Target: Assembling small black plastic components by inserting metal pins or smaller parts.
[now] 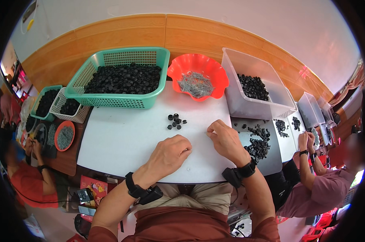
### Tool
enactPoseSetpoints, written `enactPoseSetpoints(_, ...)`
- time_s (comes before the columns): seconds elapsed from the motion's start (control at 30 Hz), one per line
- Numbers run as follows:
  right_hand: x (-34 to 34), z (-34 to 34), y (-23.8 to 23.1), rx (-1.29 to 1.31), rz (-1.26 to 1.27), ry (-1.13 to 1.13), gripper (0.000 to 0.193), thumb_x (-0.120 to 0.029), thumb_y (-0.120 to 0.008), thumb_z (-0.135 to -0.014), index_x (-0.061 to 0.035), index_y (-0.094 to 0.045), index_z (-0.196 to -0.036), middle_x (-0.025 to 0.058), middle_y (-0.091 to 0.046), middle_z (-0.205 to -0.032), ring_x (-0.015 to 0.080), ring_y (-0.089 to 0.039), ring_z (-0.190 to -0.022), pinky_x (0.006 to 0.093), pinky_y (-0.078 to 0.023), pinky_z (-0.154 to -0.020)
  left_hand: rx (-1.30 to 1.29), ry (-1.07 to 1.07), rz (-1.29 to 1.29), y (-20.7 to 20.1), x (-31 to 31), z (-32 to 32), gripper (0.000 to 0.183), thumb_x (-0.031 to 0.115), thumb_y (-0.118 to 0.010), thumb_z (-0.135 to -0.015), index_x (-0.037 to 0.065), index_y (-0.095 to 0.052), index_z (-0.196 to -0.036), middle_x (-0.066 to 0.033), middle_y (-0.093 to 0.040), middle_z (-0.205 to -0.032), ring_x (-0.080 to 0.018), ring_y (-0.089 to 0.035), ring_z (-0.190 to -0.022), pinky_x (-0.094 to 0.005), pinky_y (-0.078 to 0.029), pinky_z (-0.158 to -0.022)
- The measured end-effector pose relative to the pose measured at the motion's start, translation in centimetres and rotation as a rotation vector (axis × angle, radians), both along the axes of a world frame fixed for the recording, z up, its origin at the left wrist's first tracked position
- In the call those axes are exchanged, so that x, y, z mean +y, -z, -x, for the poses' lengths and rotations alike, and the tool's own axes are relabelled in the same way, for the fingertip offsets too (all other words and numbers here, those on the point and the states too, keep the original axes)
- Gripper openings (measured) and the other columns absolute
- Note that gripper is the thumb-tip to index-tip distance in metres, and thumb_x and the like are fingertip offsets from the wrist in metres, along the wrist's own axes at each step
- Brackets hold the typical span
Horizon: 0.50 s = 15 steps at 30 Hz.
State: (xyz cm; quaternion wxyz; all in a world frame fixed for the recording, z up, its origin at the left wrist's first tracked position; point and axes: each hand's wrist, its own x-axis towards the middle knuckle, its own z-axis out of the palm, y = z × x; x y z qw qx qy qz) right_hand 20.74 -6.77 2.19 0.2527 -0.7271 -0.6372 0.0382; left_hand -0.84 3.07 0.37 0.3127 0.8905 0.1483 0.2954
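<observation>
Small black pieces (175, 122) sit in a little bunch on my white board (122, 141), just past my two hands. My left hand (169, 153) is curled up near them with its fingers tucked in, and I can't tell if it has anything inside. My right hand (226, 141) has its fingertips close together, but I can't tell if they pinch something.

Behind the bunch is a big green basket (114, 101) with lots of black round bits (124, 79) in it. Next to it, a red bowl (210, 67) with a wavy edge has a pile of thin silver pins (195, 84). Then comes a see-through bin (251, 107) with more black bits (252, 87) in it. More loose black bits (258, 149) lie on a grey board (272, 163), right of my right hand. Far left, a white basket (76, 116) has black bits too, and a round red bowl (62, 149) has grey bits (65, 137).
</observation>
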Motion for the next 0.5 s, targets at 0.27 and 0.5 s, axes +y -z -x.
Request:
enactPoseSetpoints(0.27,-0.51,-0.11,0.09,0.13,-0.022,0.02,0.01,-0.004,-0.07,-0.085,-0.0007,-0.067,-0.094,0.0145,-0.068,-0.092,0.0332,-0.065,-0.075,0.0403,-0.05,-0.067,-0.05,0.012,0.182,-0.46,-0.19,0.03,0.009,0.002,-0.073,-0.083,0.001,-0.068,-0.091,-0.0106,-0.071,-0.101,-0.0227,-0.072,-0.081,-0.0323,-0.058,-0.072)
enactPoseSetpoints(0.5,-0.56,0.32,0.27,0.155,-0.111,-0.009,0.02,-0.005,-0.072,-0.084,-0.0009,-0.069,-0.103,0.0106,-0.069,-0.087,0.0253,-0.06,-0.066,0.0371,-0.049,-0.064,-0.054,-0.009,0.081,-0.28,0.12,-0.53,0.009,0.005,-0.073,-0.083,0.003,-0.068,-0.09,-0.0108,-0.071,-0.102,-0.0272,-0.07,-0.088,-0.0355,-0.056,-0.078)
